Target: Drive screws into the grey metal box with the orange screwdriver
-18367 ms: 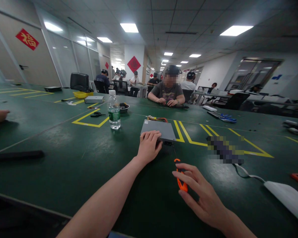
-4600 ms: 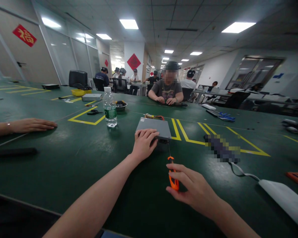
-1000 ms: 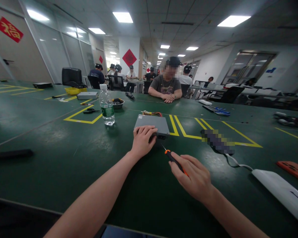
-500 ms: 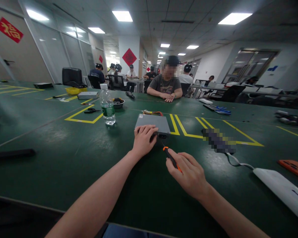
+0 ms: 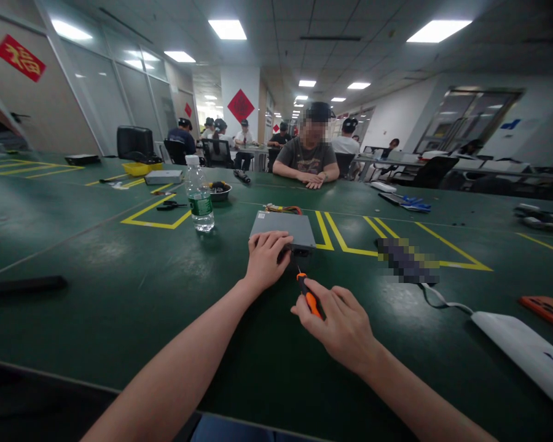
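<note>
A flat grey computer power supply [image 5: 286,227] lies on the green table in front of me, its dark socket towards me and a bundle of coloured wires behind it. My left hand [image 5: 268,255] is closed over its near left part, fingers on top and thumb at the front face. Between the thumb and fingers of my right hand [image 5: 338,316] is a black and orange screwdriver [image 5: 309,298]. Its thin shaft points up towards the near face of the power supply. I cannot tell whether the tip touches.
Left of the power supply stands a water bottle [image 5: 200,199], with a metal bowl [image 5: 220,192] behind it. A white power bank [image 5: 520,350] and an orange phone [image 5: 548,312] lie at the right. Across the table sits a person [image 5: 306,162].
My right hand and the screwdriver have shifted slightly left, and the screwdriver's handle shows more orange. My left hand stays on the power supply. A person has appeared at the far left edge.
</note>
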A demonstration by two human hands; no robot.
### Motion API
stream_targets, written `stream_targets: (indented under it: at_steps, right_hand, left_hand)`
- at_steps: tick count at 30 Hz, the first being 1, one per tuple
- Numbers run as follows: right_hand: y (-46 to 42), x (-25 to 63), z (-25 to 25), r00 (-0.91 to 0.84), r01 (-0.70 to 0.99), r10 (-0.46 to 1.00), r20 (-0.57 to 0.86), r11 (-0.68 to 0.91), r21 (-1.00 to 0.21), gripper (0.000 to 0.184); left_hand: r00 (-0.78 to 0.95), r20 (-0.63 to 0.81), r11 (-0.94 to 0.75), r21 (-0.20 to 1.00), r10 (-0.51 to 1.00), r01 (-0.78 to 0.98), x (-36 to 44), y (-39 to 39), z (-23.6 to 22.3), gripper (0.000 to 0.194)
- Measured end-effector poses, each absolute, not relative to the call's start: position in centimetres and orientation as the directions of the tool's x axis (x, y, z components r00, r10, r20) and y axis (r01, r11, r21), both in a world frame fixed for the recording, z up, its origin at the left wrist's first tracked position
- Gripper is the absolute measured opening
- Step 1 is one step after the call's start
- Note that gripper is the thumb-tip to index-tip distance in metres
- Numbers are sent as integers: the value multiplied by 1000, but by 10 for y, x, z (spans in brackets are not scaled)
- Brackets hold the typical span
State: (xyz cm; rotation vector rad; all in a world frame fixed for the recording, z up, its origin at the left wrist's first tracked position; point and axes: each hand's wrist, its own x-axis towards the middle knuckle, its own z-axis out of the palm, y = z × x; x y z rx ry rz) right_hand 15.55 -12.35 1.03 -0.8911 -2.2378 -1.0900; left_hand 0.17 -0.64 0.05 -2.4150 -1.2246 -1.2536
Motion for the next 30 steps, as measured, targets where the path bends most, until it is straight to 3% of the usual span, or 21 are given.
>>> stream_targets:
  at_steps: [3, 5, 11, 16, 20, 26, 30]
  right_hand:
    - [-121, 157, 8, -704, 678, 366, 609, 601, 423, 22]
    - [-121, 156, 8, -711, 658, 405, 574, 671, 341, 17]
    - [-127, 153, 15, -688, 644, 513, 512, 757, 107, 26]
    - [-122, 153, 13, -666, 588, 365, 651, 794, 156, 23]
    - [-119, 156, 6, -605, 580, 328, 726, 806, 119, 23]
    - [-125, 152, 6, -612, 597, 453, 648, 802, 3, 30]
    - [-127, 148, 11, -670, 620, 473, 573, 780, 81, 29]
  left_hand:
    - [310, 739, -649, 220, 598, 728, 2, -6, 0, 25]
    - [309, 736, -646, 222, 602, 730, 2, -6, -1, 25]
    - [312, 738, -646, 214, 598, 732, 2, -5, -2, 25]
    - [313, 734, -645, 216, 603, 733, 2, -6, 0, 25]
    - [312, 730, -642, 220, 608, 735, 2, -7, 0, 25]
    - [315, 732, -641, 213, 604, 737, 2, -7, 0, 26]
    - [316, 731, -640, 210, 605, 739, 2, -7, 0, 26]
